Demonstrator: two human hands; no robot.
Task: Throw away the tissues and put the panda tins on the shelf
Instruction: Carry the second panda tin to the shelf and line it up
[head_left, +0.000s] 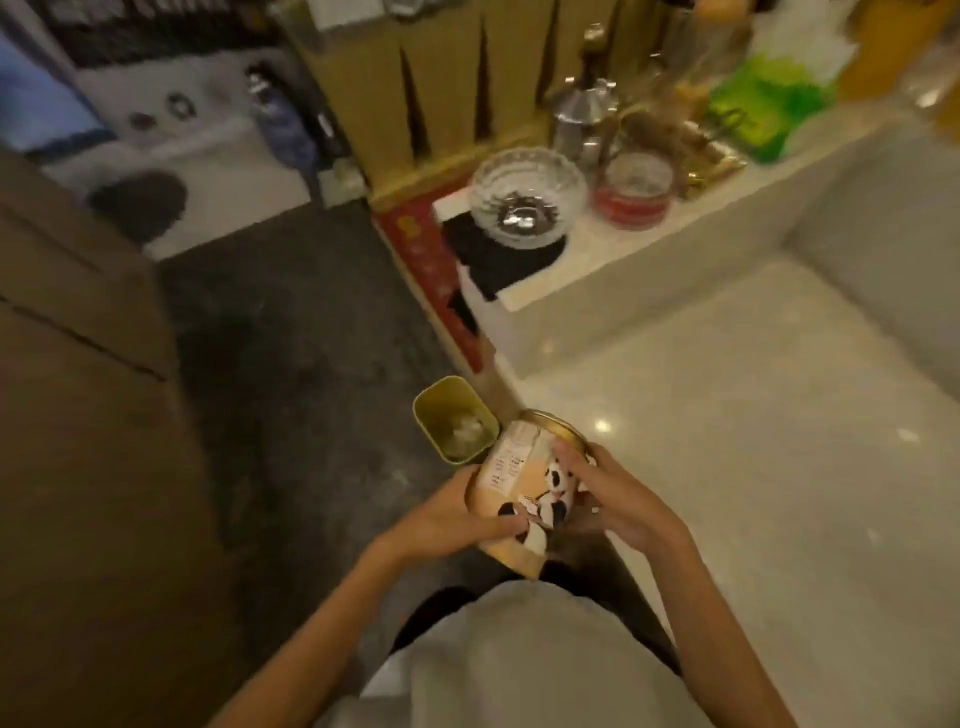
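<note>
A cream and gold panda tin (524, 493) with black-and-white pandas printed on its side is held low in front of me, tilted. My left hand (457, 519) grips its left side and my right hand (613, 499) wraps its right side, so both hands are shut on it. Just beyond the tin, on the dark floor, stands a small green bin (457, 426) with white crumpled tissue (467, 428) inside.
A pale stone counter (649, 270) at the right carries a glass bowl (527, 192) on a black mat, a red-lidded jar (634, 189), a metal pot and green packets. Cardboard boxes (441, 78) stand behind. A brown cabinet (78, 389) fills the left.
</note>
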